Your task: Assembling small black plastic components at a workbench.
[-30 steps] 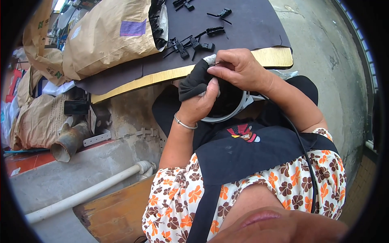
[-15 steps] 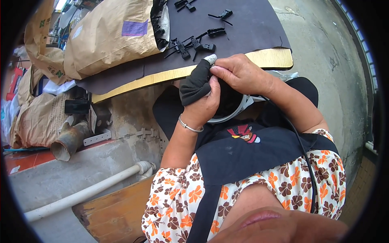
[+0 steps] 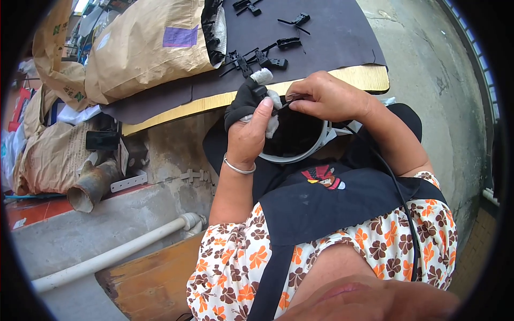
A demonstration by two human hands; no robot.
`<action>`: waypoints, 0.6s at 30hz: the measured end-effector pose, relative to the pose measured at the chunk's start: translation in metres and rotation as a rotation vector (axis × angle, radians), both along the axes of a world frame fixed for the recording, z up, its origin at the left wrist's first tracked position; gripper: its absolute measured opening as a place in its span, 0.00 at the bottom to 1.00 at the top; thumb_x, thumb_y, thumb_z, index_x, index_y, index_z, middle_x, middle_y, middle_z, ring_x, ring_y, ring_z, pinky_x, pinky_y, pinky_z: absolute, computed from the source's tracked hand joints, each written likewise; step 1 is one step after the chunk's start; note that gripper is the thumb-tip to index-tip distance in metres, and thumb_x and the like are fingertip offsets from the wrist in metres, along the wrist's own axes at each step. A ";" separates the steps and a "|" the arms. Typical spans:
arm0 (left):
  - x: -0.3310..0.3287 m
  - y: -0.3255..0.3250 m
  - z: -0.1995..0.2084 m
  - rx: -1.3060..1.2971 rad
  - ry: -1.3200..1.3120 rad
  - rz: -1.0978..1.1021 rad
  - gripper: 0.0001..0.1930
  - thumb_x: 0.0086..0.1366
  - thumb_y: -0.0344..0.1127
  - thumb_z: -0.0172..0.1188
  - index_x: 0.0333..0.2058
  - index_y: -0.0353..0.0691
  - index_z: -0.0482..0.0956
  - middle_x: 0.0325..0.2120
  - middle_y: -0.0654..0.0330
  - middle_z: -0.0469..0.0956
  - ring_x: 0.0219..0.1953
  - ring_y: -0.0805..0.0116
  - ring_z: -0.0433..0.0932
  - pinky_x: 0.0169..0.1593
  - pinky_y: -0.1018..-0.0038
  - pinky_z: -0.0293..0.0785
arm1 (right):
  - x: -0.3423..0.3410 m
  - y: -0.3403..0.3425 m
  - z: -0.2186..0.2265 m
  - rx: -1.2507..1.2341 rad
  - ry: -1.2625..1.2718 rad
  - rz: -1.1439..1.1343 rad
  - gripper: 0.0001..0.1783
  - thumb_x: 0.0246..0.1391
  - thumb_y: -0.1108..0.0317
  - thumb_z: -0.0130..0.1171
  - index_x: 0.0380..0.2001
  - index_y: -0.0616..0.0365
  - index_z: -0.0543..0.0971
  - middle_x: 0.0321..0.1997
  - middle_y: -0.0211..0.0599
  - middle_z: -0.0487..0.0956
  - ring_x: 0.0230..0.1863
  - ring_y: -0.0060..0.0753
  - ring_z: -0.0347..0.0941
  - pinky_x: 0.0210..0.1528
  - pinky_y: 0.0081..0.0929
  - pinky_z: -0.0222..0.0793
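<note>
The left hand (image 3: pixel 249 131), its fingers partly wrapped in black cloth (image 3: pixel 237 111), gripped a small black plastic part (image 3: pixel 260 92) near the yellow wood-grained table edge (image 3: pixel 353 79), while the right hand (image 3: pixel 327 100) pinched a slim dark object (image 3: pixel 295 98).

From view centre: table (image 3: pixel 342 43) at 12 o'clock, plastic parts (image 3: pixel 278 63) on it; paper sack (image 3: pixel 144 59) also on it, toward 10–11. Bucket (image 3: pixel 289 159) near centre, toward 2. Tube (image 3: pixel 100 175) at 9, long pipe (image 3: pixel 123 250) at 8, plank (image 3: pixel 152 278) at 7.
</note>
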State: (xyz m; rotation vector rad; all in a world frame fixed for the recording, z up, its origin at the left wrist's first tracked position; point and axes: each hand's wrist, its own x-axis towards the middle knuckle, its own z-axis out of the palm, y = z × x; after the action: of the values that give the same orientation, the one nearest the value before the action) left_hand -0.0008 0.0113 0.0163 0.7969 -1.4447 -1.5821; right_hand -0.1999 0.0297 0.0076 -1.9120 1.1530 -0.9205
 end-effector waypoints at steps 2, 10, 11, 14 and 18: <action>-0.002 0.001 -0.005 -0.037 -0.002 0.089 0.18 0.65 0.27 0.50 0.53 0.33 0.66 0.31 0.66 0.74 0.22 0.83 0.64 0.25 0.87 0.61 | -0.002 -0.001 0.004 -0.044 0.077 0.004 0.08 0.48 0.71 0.60 0.32 0.64 0.77 0.26 0.43 0.77 0.26 0.37 0.73 0.30 0.26 0.68; -0.012 0.006 -0.005 -0.218 -0.149 -0.012 0.14 0.64 0.29 0.49 0.47 0.32 0.69 0.29 0.65 0.73 0.27 0.82 0.68 0.33 0.84 0.66 | 0.005 -0.002 0.001 0.030 -0.218 -0.053 0.06 0.50 0.73 0.60 0.29 0.64 0.76 0.23 0.29 0.76 0.25 0.18 0.67 0.29 0.19 0.65; -0.013 0.005 -0.008 -0.332 -0.147 -0.032 0.13 0.63 0.28 0.50 0.46 0.32 0.70 0.29 0.65 0.73 0.28 0.81 0.69 0.34 0.83 0.67 | 0.006 -0.002 0.002 0.084 -0.221 -0.043 0.06 0.51 0.72 0.60 0.28 0.64 0.75 0.22 0.26 0.75 0.25 0.15 0.65 0.29 0.19 0.64; -0.015 0.008 -0.006 -0.201 -0.160 0.009 0.10 0.60 0.26 0.50 0.40 0.32 0.72 0.30 0.63 0.74 0.30 0.77 0.70 0.36 0.79 0.68 | 0.005 0.000 0.002 0.027 -0.194 -0.047 0.09 0.54 0.69 0.57 0.26 0.64 0.73 0.21 0.33 0.73 0.22 0.23 0.64 0.28 0.23 0.64; -0.014 0.008 -0.007 -0.093 -0.211 0.057 0.09 0.57 0.24 0.50 0.37 0.30 0.73 0.31 0.59 0.74 0.31 0.73 0.71 0.37 0.77 0.69 | 0.006 0.000 0.007 0.020 -0.053 -0.005 0.14 0.56 0.61 0.53 0.29 0.64 0.75 0.20 0.47 0.74 0.21 0.43 0.68 0.27 0.32 0.65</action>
State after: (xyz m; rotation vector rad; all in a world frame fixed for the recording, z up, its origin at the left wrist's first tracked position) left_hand -0.0147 0.0189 0.0094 0.9641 -1.6184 -1.4106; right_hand -0.1943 0.0296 0.0149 -1.8584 1.1330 -0.9529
